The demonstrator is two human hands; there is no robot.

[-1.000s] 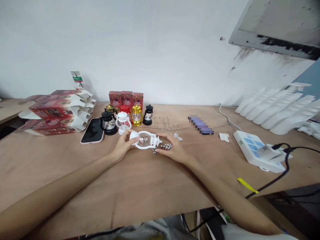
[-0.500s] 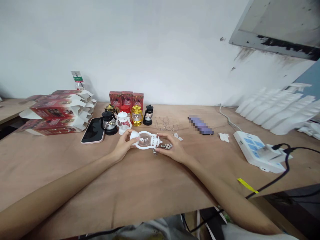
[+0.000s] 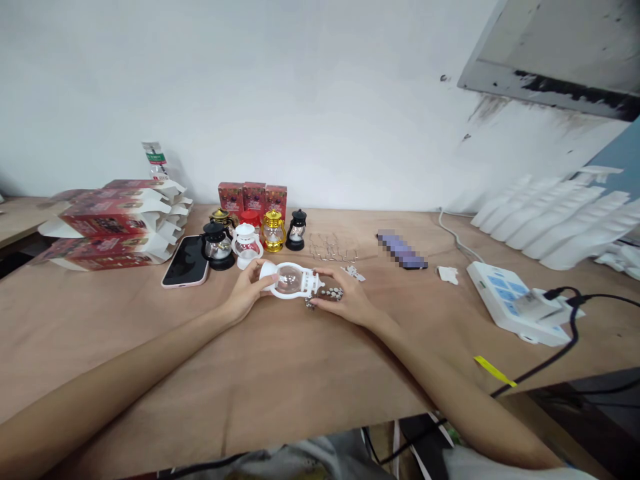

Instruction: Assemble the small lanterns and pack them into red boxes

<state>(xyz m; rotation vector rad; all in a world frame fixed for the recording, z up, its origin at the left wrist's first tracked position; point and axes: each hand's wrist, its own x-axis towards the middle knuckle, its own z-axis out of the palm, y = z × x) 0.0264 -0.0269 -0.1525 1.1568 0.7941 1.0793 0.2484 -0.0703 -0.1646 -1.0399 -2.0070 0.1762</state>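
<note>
A small white lantern (image 3: 290, 280) with a clear globe lies on its side between my two hands, just above the table. My left hand (image 3: 249, 291) grips its base, the thumb along the near side. At the pointed cap end, my right hand (image 3: 345, 298) curves around the top with thumb and fingers on either side of it. Several small round metal pieces (image 3: 333, 293) lie on the table by my right palm, and a few more silvery bits (image 3: 309, 304) show below the lantern's cap. Beyond my left hand stand a white lantern (image 3: 247, 245), a black lantern (image 3: 218, 245) and a gold lantern (image 3: 273, 231).
Bent wire pieces (image 3: 333, 248) and white bits (image 3: 354, 273) lie past my right hand. A phone (image 3: 186, 262) and stacked red cartons (image 3: 107, 220) are at left. At right are a blurred-out device (image 3: 403, 250), a power strip (image 3: 510, 300) with black cables and a yellow strip (image 3: 495, 371).
</note>
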